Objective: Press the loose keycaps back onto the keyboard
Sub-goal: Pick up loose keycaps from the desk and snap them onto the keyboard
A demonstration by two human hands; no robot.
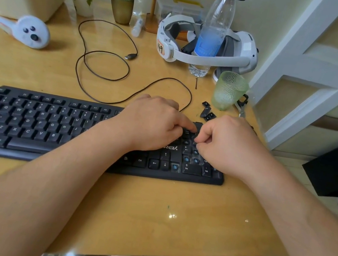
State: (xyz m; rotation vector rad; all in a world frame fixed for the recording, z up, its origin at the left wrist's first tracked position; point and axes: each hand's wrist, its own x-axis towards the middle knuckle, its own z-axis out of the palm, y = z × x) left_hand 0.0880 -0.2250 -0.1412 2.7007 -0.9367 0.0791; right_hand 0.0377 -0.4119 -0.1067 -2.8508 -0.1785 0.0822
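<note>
Head view: my left hand (151, 122) presses a numpad key, right hand (225, 146) curled, contents unclear; keyboard (51, 128) sockets bare, loose keycaps (207, 113) wait

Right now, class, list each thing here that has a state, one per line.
keyboard: several numpad keys missing
loose keycaps: off, lying on desk
left hand: forefinger pressing numpad
right hand: curled over numpad
bottle: capped, upright
glass: upright, empty
USB plug: unplugged

Two bare forearms, no sleeves, left hand (153, 123), right hand (225, 146)
</note>
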